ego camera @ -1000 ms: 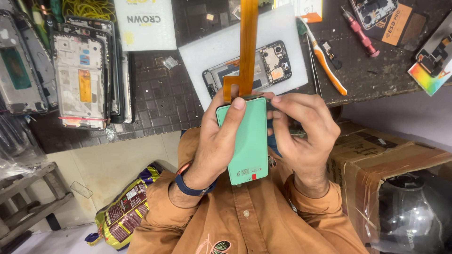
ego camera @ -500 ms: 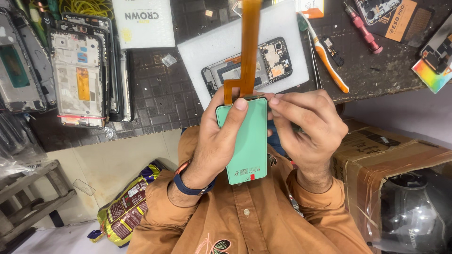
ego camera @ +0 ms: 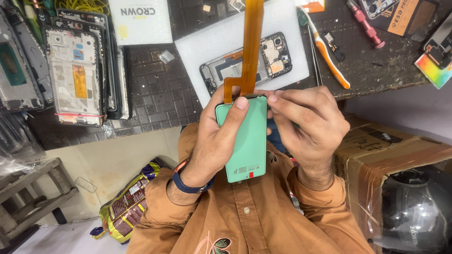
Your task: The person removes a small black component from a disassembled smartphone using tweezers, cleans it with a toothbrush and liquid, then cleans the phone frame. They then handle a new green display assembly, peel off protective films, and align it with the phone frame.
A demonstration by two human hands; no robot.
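The left hand (ego camera: 214, 141) is gripping a green phone screen (ego camera: 242, 138), the right hand (ego camera: 308, 127) is pinching its top edge, and an orange ribbon cable (ego camera: 249, 47) is sticking up above the workbench (ego camera: 155, 94).

- White flat box (ego camera: 141, 21) at the desk's far edge.
- Brown taped cardboard carton (ego camera: 391, 150) right of the person.
- Yellow-purple snack packet (ego camera: 129, 202) on the floor.
- Small red-and-white label (ego camera: 247, 171) on the held green panel (ego camera: 245, 136).

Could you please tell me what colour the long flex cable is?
Orange; the flex cable shows best in the head view, rising from the green panel.
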